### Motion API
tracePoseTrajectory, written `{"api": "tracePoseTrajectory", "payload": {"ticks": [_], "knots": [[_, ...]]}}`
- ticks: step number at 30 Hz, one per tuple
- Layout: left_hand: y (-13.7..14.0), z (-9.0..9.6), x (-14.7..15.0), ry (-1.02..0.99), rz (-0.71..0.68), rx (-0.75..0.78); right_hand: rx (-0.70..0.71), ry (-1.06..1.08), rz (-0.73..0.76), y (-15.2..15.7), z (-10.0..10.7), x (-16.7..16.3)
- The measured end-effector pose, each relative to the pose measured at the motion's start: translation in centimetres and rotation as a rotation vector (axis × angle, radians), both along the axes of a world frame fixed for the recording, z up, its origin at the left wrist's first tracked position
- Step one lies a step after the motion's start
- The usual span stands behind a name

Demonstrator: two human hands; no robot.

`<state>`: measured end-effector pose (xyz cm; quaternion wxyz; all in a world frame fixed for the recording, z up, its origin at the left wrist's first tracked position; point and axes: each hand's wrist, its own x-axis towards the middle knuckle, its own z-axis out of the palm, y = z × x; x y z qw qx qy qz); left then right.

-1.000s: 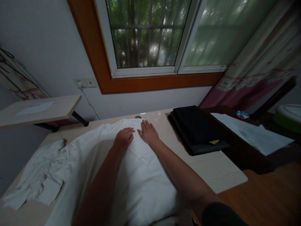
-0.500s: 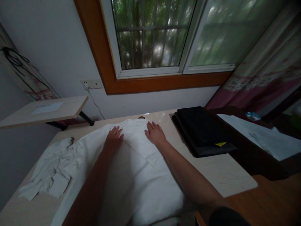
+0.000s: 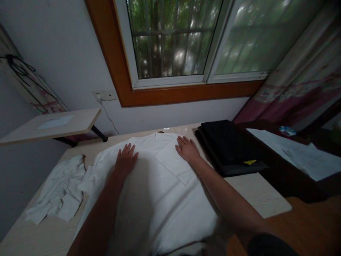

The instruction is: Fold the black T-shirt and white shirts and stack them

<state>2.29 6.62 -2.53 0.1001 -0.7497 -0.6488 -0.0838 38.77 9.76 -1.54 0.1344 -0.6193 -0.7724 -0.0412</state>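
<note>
White shirt (image 3: 165,192) | left hand (image 3: 126,157), right hand (image 3: 188,149) atop, grip released | black stack (image 3: 223,144) near shirt

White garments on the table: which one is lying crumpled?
The garment at far left, bunched into folds; the white shirt lies spread out under the left hand and right hand.

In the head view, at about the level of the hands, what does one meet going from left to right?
Crumpled white cloth, left hand, right hand (both on the spread white garment), black stack, pale sheet.
</note>
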Motion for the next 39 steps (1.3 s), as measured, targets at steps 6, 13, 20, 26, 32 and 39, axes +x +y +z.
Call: {"api": "tracePoseTrajectory", "payload": {"ticks": [6,13,20,26,32,39], "knots": [[1.0,-0.2,-1.2,-0.041,-0.017,-0.024,0.014,0.023,0.005,0.1,0.0,0.2],[2.4,-0.8,-1.9,-0.111,0.156,-0.011,-0.014,0.026,-0.019,0.4,1.0,-0.4],[2.0,-0.1,-1.4,-0.109,0.172,-0.048,-0.006,0.067,0.084,1.2,2.3,-6.8],[1.7,0.0,-1.4,-0.101,0.151,-0.026,-0.054,0.103,0.174,1.6,0.6,-12.1],[1.8,-0.2,-2.4,-0.089,0.128,-0.033,-0.049,0.090,0.123,3.0,0.2,-9.6],[0.7,0.0,-3.9,-0.045,0.124,-0.048,-0.054,0.087,0.126,3.6,0.2,-4.0]]}}
